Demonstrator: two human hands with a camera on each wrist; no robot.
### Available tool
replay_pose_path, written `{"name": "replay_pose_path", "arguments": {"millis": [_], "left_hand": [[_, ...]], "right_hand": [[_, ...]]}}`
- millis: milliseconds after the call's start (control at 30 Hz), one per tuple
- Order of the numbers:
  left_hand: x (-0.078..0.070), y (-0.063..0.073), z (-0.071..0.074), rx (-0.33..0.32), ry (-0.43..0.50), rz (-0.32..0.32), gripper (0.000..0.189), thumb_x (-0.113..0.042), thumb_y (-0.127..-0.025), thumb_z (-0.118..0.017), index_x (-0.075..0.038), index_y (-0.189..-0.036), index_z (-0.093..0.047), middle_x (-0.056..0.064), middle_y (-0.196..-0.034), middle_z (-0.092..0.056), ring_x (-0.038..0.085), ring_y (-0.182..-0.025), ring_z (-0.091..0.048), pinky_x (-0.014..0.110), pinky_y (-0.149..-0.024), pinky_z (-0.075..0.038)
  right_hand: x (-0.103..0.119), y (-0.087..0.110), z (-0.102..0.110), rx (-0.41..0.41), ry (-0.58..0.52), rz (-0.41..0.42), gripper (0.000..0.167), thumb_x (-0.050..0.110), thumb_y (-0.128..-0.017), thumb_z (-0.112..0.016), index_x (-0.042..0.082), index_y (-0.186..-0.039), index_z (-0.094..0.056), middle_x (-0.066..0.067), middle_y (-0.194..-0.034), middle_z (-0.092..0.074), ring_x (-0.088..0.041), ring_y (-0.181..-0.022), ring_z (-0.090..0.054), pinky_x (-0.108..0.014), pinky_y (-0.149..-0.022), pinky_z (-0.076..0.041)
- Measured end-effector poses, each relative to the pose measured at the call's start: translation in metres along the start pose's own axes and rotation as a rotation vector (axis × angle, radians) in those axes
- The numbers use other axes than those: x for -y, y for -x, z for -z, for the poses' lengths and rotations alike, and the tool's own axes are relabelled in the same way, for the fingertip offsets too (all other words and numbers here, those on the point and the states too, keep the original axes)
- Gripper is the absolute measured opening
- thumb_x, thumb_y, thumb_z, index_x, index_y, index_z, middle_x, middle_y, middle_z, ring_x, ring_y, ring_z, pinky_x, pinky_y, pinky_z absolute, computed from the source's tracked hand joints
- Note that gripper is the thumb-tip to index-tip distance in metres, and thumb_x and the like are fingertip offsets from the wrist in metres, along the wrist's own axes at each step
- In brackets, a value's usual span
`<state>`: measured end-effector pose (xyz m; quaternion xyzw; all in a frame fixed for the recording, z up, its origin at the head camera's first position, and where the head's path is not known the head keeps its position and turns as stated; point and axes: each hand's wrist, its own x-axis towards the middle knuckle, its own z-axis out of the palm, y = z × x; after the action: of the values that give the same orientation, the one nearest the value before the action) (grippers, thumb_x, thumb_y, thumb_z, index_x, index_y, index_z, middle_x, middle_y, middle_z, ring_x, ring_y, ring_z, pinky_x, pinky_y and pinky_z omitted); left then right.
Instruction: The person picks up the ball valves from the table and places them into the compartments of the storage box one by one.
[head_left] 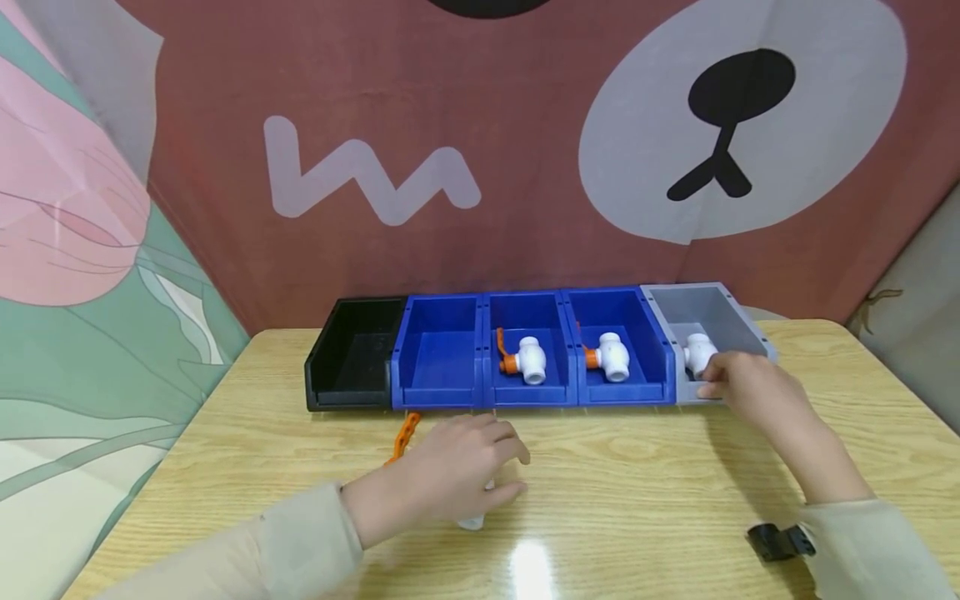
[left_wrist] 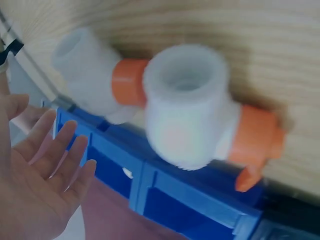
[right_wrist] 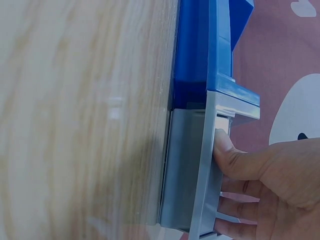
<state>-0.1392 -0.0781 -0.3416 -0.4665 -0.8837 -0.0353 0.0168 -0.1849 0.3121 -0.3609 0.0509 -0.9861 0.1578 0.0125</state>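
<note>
My left hand is held over the table with fingers spread and nothing in its grasp. Under it are two white ball valves with orange parts, a nearer one and another. The head view shows only an orange handle and a bit of white from them. My right hand reaches into the grey bin at the row's right end. Its thumb and index finger pinch a white ball valve there; the hand hides part of it. In the right wrist view the thumb lies by the bin's front rim.
Left of the grey bin stand blue bins, two with a white valve and another valve inside. A blue bin and a black bin hold nothing visible. A printed cloth hangs behind the wooden table.
</note>
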Motion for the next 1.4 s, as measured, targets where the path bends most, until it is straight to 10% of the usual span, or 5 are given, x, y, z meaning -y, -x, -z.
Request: {"name": "replay_pose_path", "arguments": {"millis": [267,900,1400], "left_hand": [[0.010,0.022,-0.007,-0.032,-0.015,0.006,0.034,-0.046,-0.093,-0.066,-0.020,-0.114,-0.070,-0.004,-0.114,-0.066,0.015,-0.107,-0.061,0.036,-0.095,-0.051],[0.019,0.037,-0.016,0.163,0.076,0.094,0.067,-0.061,-0.087,-0.066,-0.023,-0.139,-0.052,-0.001,-0.144,-0.049,0.019,-0.132,-0.046,0.045,-0.110,-0.038],[0.019,0.037,-0.031,0.112,0.071,0.029,0.058,-0.050,-0.085,-0.073,-0.020,-0.131,-0.054,-0.002,-0.128,-0.053,0.016,-0.115,-0.053,0.041,-0.107,-0.041]], "right_hand": [[0.000,0.000,0.002,-0.001,0.001,-0.005,0.013,0.017,-0.089,-0.074,0.005,-0.087,-0.069,-0.015,-0.088,-0.069,-0.035,-0.079,-0.063,-0.054,-0.063,-0.049],[0.003,-0.002,0.005,0.002,0.002,0.005,0.014,0.017,-0.089,-0.074,0.004,-0.088,-0.069,-0.016,-0.088,-0.069,-0.035,-0.080,-0.063,-0.054,-0.062,-0.050],[0.001,-0.001,0.001,0.011,0.007,-0.008,0.014,0.017,-0.089,-0.074,0.004,-0.088,-0.069,-0.017,-0.090,-0.069,-0.038,-0.082,-0.063,-0.055,-0.064,-0.050]]}}
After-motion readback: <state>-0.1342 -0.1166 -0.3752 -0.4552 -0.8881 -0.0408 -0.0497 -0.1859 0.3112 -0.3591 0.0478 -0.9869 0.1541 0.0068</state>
